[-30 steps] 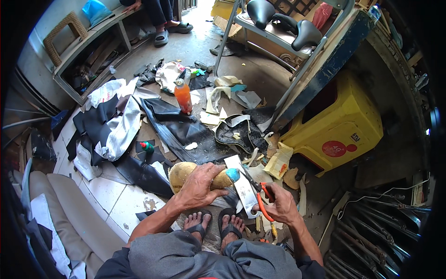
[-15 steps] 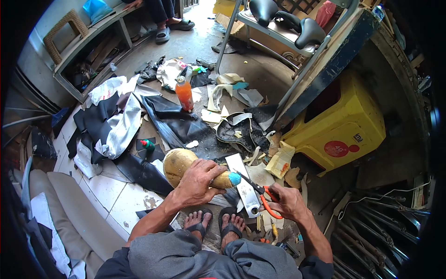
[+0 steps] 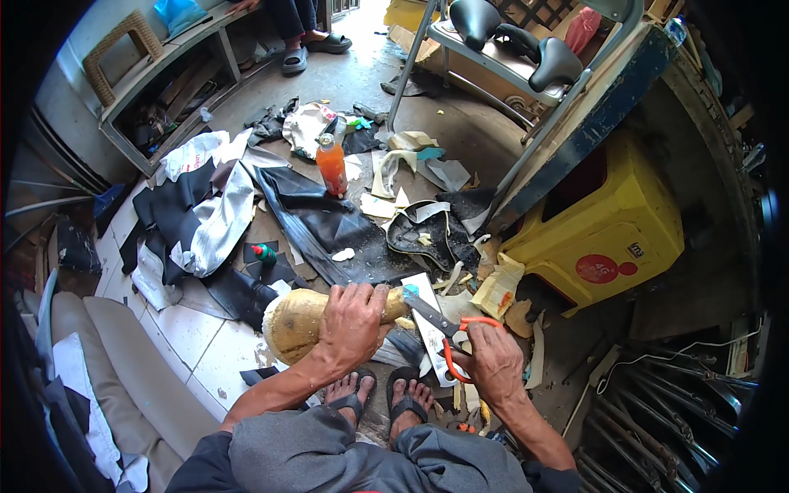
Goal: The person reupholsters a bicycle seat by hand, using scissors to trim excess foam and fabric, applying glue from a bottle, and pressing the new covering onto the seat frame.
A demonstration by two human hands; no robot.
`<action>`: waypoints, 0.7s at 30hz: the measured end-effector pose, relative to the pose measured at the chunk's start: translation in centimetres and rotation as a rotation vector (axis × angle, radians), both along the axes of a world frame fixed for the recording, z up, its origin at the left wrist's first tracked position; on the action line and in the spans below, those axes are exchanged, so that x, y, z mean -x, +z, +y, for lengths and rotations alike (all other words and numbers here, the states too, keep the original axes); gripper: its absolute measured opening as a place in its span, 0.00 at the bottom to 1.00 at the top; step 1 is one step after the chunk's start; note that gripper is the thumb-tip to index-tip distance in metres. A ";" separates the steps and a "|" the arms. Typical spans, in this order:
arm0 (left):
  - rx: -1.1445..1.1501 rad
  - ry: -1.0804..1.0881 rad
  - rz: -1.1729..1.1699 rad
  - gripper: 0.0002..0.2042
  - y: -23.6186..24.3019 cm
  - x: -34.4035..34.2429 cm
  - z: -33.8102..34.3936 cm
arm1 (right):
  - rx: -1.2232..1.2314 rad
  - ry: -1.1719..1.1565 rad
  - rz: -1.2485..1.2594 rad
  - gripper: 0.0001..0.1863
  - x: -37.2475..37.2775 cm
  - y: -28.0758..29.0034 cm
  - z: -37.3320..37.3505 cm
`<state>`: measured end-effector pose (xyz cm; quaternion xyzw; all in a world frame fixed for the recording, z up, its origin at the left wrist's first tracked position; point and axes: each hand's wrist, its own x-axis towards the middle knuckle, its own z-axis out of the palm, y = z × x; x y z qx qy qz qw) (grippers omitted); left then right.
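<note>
- Two bare hands work low over a littered floor, and I watch them from afar through the head camera.
- The left hand (image 3: pixel 353 324) is closed around the narrow part of a tan, saddle-shaped foam piece (image 3: pixel 292 322); I see the fingers wrapped over its top.
- That foam piece lies sideways above the person's sandalled feet (image 3: pixel 349 394), its broad rounded end to the left and its small blue-tipped nose to the right.
- The right hand (image 3: pixel 491 357) is gripping a pair of scissors (image 3: pixel 433 315) by the orange handles, which stand spread apart.
- The dark blades point left and reach the blue nose; I cannot tell whether they bite into it.
- Beneath the scissors I see a long white strip (image 3: pixel 429 339), set at a slant.
- Beyond the hands, a black sheet of material (image 3: pixel 329 223) spreads over the floor, with a bottle of orange liquid (image 3: pixel 332 168) upright near its far side.
- Left of that sheet I find a small green bottle with a red cap (image 3: pixel 264 254).
- To the right, a yellow plastic stool (image 3: pixel 649 246) lies tipped over.
- At the top, black bicycle saddles (image 3: pixel 474 23) rest on a folding chair (image 3: pixel 503 62).
- At upper left, another person's sandalled feet (image 3: pixel 327 43) show beside a low bench (image 3: pixel 131 131).
</note>
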<state>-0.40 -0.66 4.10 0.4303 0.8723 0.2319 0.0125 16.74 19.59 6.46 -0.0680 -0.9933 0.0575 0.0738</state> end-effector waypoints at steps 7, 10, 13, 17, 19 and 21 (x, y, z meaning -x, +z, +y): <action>0.006 0.002 -0.020 0.29 -0.3 -0.6 0.2 | -0.015 0.009 0.053 0.28 1.0 0.8 0.6; 0.026 -0.003 -0.024 0.29 -0.5 -0.7 0.3 | 0.003 0.042 0.090 0.27 1.1 0.7 0.7; 0.009 0.002 -0.047 0.29 -1.0 -0.7 0.3 | 0.058 -0.035 -0.081 0.26 0.6 0.0 0.4; -0.082 0.071 -0.125 0.30 -0.8 0.0 -0.3 | 0.252 -0.289 -0.054 0.22 -0.9 -3.1 2.0; -0.165 0.113 -0.273 0.30 -1.5 0.8 -0.3 | 0.104 -0.510 -0.126 0.23 -4.1 -7.1 4.3; -0.286 0.152 -0.574 0.32 -3.2 1.6 0.0 | 0.075 -0.736 -0.232 0.24 -8.3 -10.7 6.6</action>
